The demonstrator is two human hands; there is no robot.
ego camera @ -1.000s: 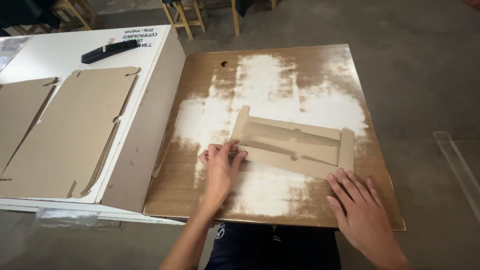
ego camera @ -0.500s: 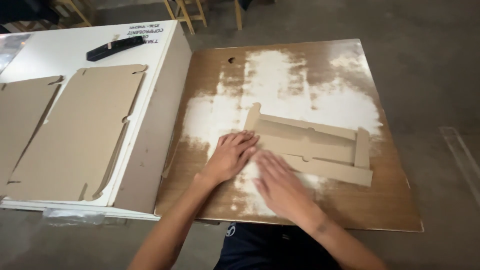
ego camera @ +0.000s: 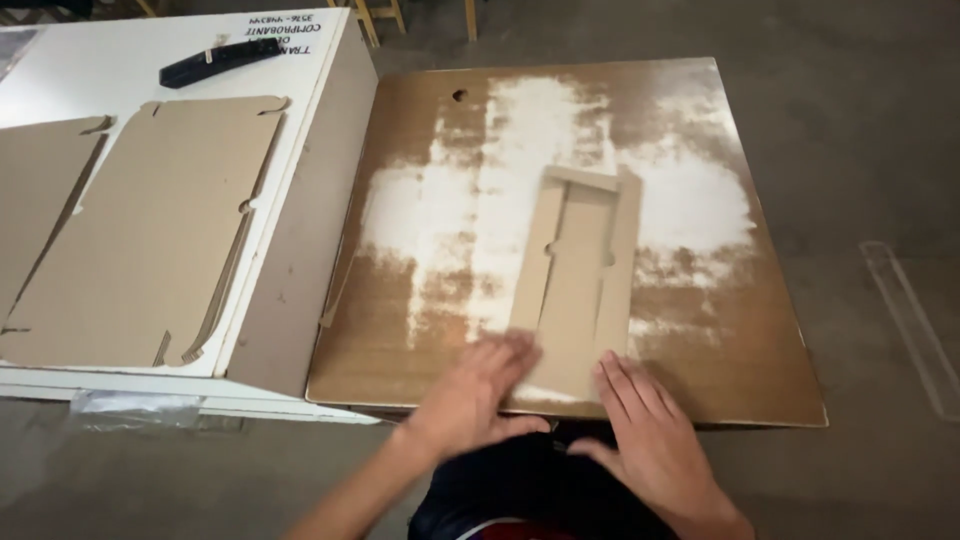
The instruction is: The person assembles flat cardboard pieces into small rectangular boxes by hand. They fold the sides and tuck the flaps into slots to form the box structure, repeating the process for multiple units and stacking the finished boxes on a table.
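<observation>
A long folded cardboard piece (ego camera: 578, 270) lies flat on the worn brown board (ego camera: 440, 300), its length running away from me. My left hand (ego camera: 478, 390) rests flat at its near left corner, fingers spread and blurred. At the near right corner my right hand (ego camera: 645, 425) lies palm down, fingers apart, touching the cardboard's near end. Neither hand grips anything.
A white table (ego camera: 120, 60) to the left carries flat cardboard blanks (ego camera: 150, 230) and a black tool (ego camera: 218, 60). Wooden chair legs (ego camera: 380, 15) stand at the far edge. Concrete floor (ego camera: 860, 150) lies to the right.
The cardboard piece has turned from lying crosswise to pointing away from me. Both hands have shifted to its near end at the board's front edge.
</observation>
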